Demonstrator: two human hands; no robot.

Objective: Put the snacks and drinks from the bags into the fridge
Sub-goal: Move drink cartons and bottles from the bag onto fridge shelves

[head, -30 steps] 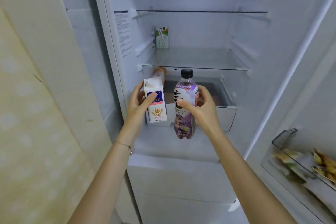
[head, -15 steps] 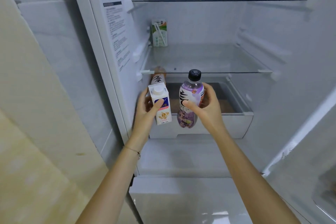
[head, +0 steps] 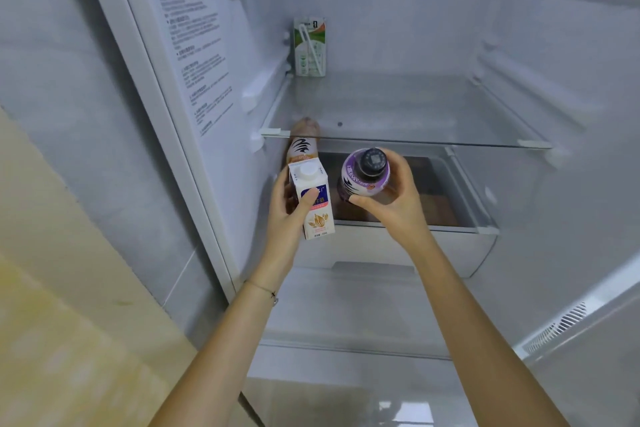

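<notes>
Gripping a white carton (head: 317,208), the left hand (head: 285,210) hovers before the open fridge (head: 554,45); the right hand (head: 394,204) clasps a purple bottle (head: 362,180) beside it. An orange bottle (head: 303,147) rises just behind the carton, under the glass shelf (head: 415,107), where a green carton (head: 310,47) stands back left.

At left, grey tiled wall (head: 79,135) above pale yellow panel (head: 59,340).
</notes>
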